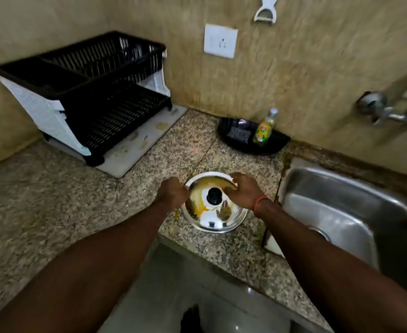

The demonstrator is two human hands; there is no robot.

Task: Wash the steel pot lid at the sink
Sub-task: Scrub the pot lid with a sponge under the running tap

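A round steel pot lid (213,217) with a black knob (213,195) lies on the granite counter, knob up, smeared with yellow-brown residue. My left hand (172,193) is curled at the lid's left rim. My right hand (243,188) rests on its upper right rim, fingers bent over the edge. Both hands touch the lid. The steel sink (356,212) is just to the right of it.
A black two-tier dish rack (97,92) stands at the back left on a white mat (137,145). A black tray (277,145) by the wall holds a dish soap bottle (265,128) and a scrubber (237,134). A wall tap (394,111) sits above the sink.
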